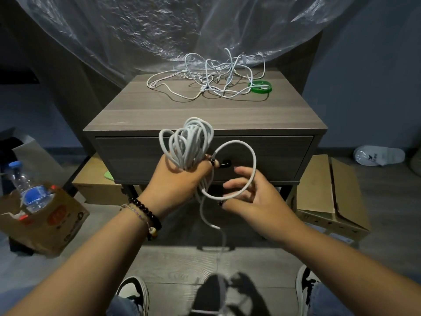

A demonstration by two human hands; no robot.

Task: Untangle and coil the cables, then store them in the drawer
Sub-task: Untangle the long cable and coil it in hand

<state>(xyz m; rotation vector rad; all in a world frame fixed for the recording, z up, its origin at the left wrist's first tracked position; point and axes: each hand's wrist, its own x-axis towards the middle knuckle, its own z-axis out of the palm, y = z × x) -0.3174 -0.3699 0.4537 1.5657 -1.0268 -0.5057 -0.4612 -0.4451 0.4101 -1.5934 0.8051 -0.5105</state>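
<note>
Cable coil (190,142), one bundle, sits clenched in the left hand (180,179). Right hand (252,197), fingers loosely spread, hooks one loop. One tangled pile (209,76) lies at twelve o'clock.

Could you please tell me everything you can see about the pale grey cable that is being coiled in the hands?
The pale grey round cable looks matte and flexible. Most of it is gathered in loose, uneven loops standing up from the left hand, which grips the bundle in front of the closed grey wooden drawer. One wide loop arcs right and lies across the fingers of the right hand. A free tail hangs down between the forearms towards the floor.
</note>
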